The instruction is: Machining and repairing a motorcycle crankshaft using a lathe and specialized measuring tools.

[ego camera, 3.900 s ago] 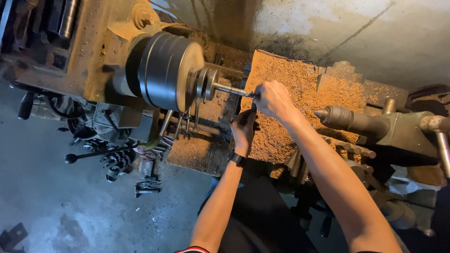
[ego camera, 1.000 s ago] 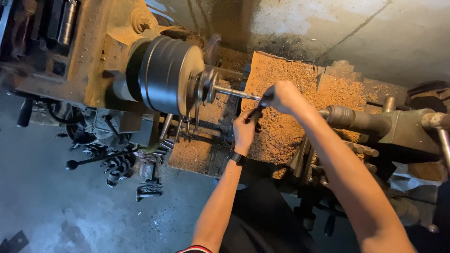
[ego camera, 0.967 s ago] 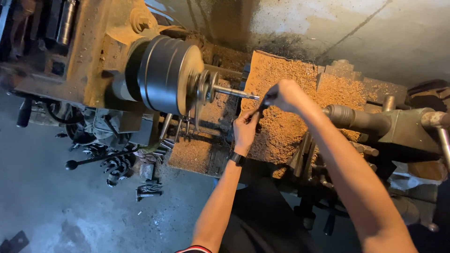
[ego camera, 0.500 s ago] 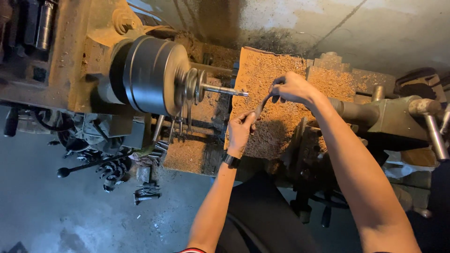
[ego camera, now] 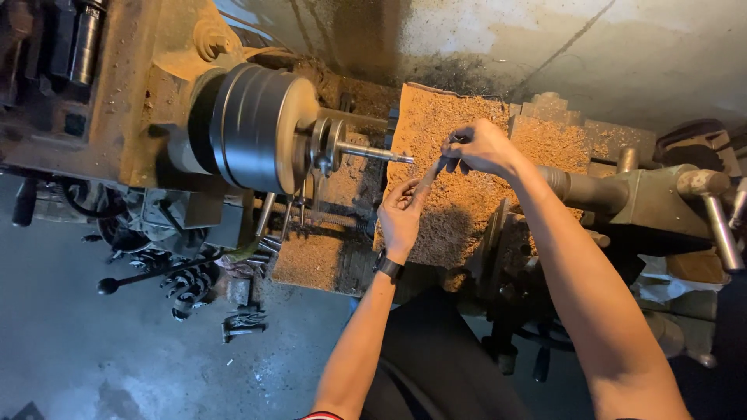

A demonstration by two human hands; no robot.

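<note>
A lathe's round grey chuck (ego camera: 261, 128) holds a thin metal rod (ego camera: 373, 152) that sticks out to the right. My right hand (ego camera: 478, 146) and my left hand (ego camera: 401, 211) together hold a narrow strip-like tool (ego camera: 428, 177), stretched slantwise between them just right of the rod's free end. The strip is apart from the rod. My left wrist wears a dark watch (ego camera: 387, 267).
Sawdust-like chips cover the flat carriage (ego camera: 467, 202) under my hands. The tailstock (ego camera: 622, 194) with its handwheel handle (ego camera: 716, 210) stands at the right. The rusty headstock (ego camera: 117, 93) fills the left. Metal swarf and levers (ego camera: 187, 280) lie below, above a grey floor.
My right hand has drawn back from the rod to the right. Both hands now hold the strip clear of the rod, and the view has shifted slightly.
</note>
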